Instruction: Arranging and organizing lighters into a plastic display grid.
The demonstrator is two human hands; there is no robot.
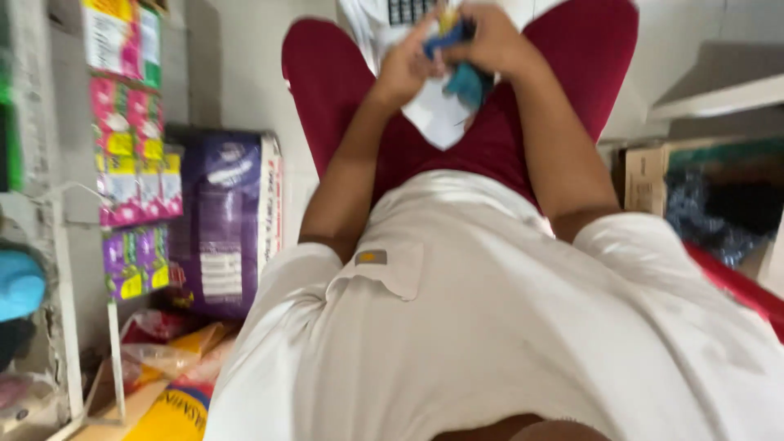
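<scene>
Both my left hand (404, 69) and right hand (494, 41) are clenched together on a small blue-and-yellow packet (457, 33) above my lap. It seems light, soft, crinkly; pinching its edges just beyond my grip suits best.
</scene>
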